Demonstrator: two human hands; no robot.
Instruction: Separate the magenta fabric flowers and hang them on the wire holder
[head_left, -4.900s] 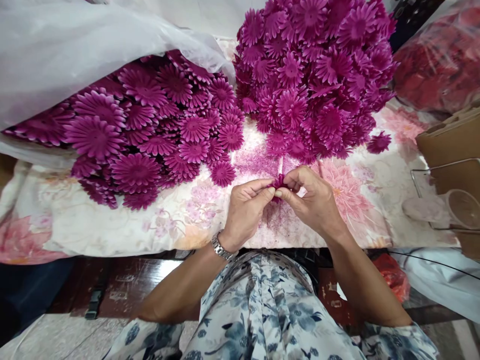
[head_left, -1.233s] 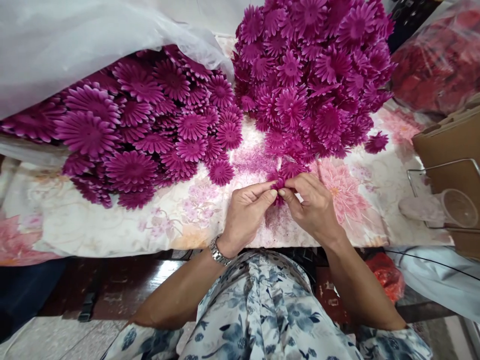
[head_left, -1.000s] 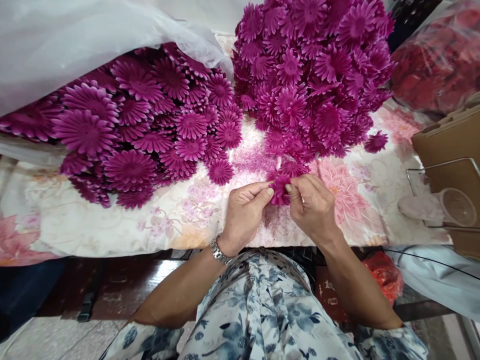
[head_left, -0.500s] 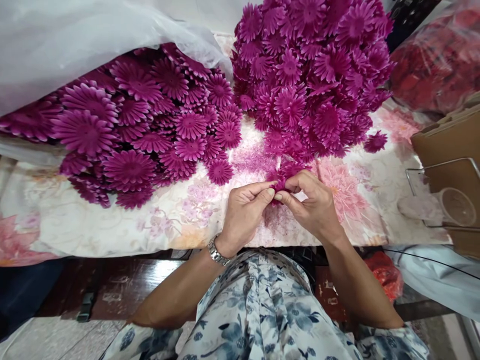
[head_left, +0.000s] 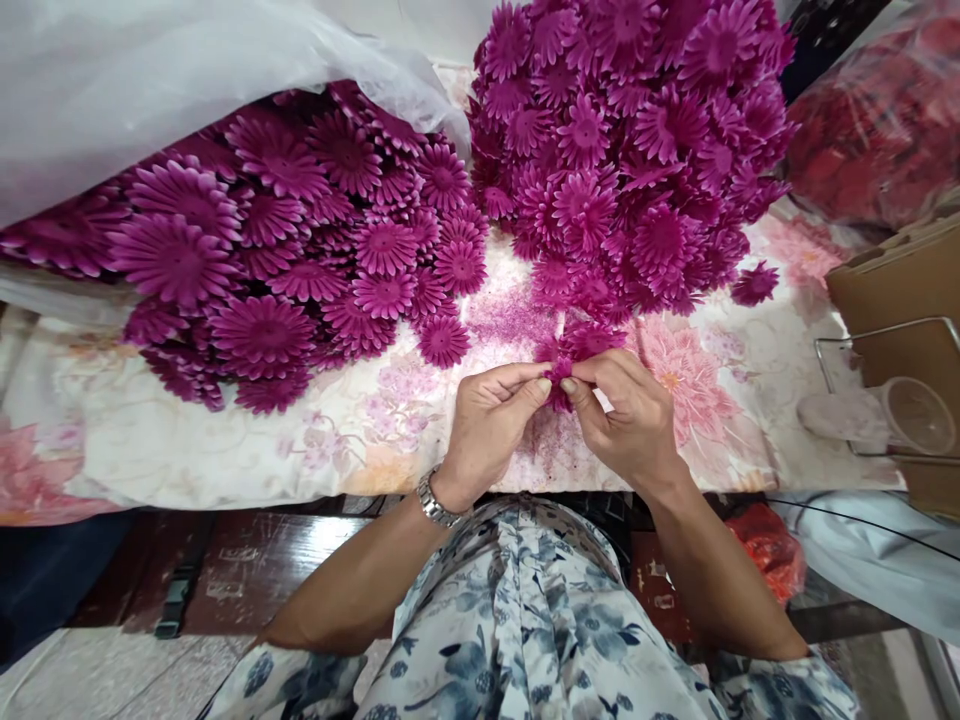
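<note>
Both hands meet over the front middle of the table. My left hand, with a metal watch on its wrist, pinches a small magenta fabric flower from the left. My right hand pinches the same flower from the right, fingers curled round it. Most of the flower is hidden between the fingertips. One loose flower lies just beyond my hands. A tall heap of magenta flowers rises behind them. Flat flower layers spill from a clear plastic bag on the left.
A floral cloth covers the table, dusted with magenta fluff in the middle. A bag of red pieces sits far right, above a cardboard box and a clear plastic cup in a wire frame.
My fingers keep working the small flower between them; half a second ago the right fingertips sat slightly lower. The view has shifted a little. The heaps have not moved.
</note>
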